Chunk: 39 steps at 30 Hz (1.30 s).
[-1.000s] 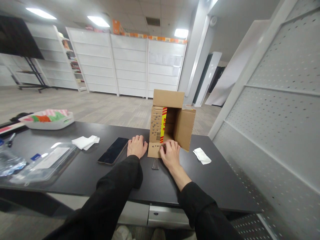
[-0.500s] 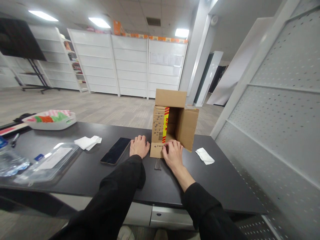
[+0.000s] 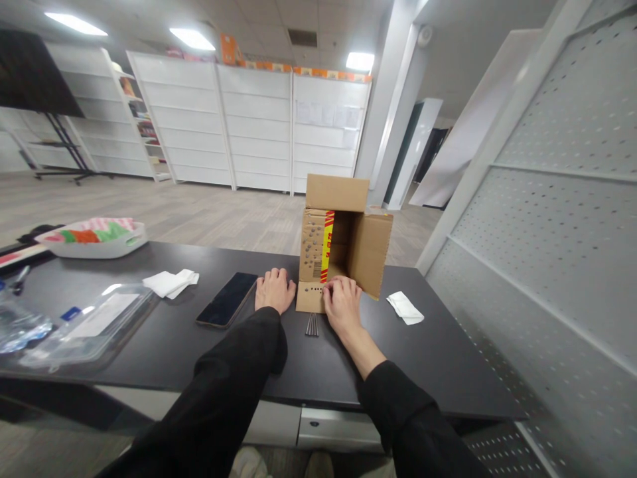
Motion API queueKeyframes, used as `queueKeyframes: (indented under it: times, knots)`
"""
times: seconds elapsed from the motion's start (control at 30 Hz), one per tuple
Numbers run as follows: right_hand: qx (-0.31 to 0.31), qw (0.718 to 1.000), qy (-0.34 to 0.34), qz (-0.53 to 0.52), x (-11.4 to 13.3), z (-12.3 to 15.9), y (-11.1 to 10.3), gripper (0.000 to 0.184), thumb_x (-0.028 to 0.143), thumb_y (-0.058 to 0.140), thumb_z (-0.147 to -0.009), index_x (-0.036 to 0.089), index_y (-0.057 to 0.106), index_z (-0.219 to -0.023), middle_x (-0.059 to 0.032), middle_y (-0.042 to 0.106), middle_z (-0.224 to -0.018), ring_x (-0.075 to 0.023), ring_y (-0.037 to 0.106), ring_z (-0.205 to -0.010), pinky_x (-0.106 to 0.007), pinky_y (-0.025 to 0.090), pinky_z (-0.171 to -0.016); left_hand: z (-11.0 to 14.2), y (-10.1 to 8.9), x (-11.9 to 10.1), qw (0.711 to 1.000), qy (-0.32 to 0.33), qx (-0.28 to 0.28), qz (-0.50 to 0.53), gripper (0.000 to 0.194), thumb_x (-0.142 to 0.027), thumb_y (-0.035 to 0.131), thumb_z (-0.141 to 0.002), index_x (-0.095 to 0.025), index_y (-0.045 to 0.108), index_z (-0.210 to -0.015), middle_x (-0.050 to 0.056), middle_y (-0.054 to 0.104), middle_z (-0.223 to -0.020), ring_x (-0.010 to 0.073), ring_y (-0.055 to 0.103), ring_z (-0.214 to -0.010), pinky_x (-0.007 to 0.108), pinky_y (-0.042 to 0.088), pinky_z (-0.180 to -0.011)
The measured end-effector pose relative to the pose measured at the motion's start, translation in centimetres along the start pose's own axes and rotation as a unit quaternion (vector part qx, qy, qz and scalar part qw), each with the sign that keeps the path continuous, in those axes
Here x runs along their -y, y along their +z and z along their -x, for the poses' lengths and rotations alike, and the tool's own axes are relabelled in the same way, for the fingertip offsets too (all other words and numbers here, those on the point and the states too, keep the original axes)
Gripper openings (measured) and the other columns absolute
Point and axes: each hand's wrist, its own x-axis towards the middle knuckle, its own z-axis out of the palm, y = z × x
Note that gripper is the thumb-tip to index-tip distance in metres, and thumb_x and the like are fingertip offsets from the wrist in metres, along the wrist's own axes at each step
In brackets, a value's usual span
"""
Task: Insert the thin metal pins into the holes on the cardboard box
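Observation:
A cardboard box stands on the dark table with its opening facing me. Its left panel carries yellow-and-red tape and many dark round spots, and its low front flap has a row of small dark dots. My right hand is at this flap, fingertips drawn together; whatever they may pinch is hidden. Beside the box's left side, my left hand lies palm down on the table with its fingers stretched forward. Several thin nails lie side by side in front of the flap.
Left of my left hand lies a phone. Farther left are white tissues, a clear plastic case, a water bottle and a white basket. A folded tissue lies right of the box. A perforated panel borders the right.
The camera view has shifted slightly. Both hands, the box and the nails keep nearly the same places relative to each other.

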Motion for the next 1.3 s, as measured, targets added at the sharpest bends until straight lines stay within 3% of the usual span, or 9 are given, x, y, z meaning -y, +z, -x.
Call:
queueKeyframes:
  times: [0.87, 1.3]
  knots:
    - [-0.003, 1.000, -0.001, -0.002, -0.01, 0.05, 0.22, 0.014, 0.024, 0.046, -0.097, 0.018, 0.058, -0.092, -0.0102, 0.062, -0.108, -0.0250, 0.048, -0.100, -0.038, 0.032, -0.083, 0.12, -0.36, -0.20, 1.000, -0.008, 0.012, 0.012, 0.026, -0.032, 0.041, -0.090, -0.019, 0.058, -0.104, 0.012, 0.061, -0.110, 0.0280, 0.053, -0.106, 0.041, 0.037, -0.088]
    - [0.030, 0.999, -0.016, -0.005, 0.03, 0.17, -0.07, 0.014, 0.025, 0.045, -0.097, 0.018, 0.056, -0.091, -0.0076, 0.065, -0.093, -0.0240, 0.052, -0.091, -0.036, 0.029, -0.080, 0.09, -0.02, -0.12, 1.000, -0.004, 0.003, 0.007, 0.024, -0.033, 0.042, -0.090, -0.018, 0.057, -0.102, 0.012, 0.060, -0.108, 0.0280, 0.053, -0.105, 0.042, 0.038, -0.087]
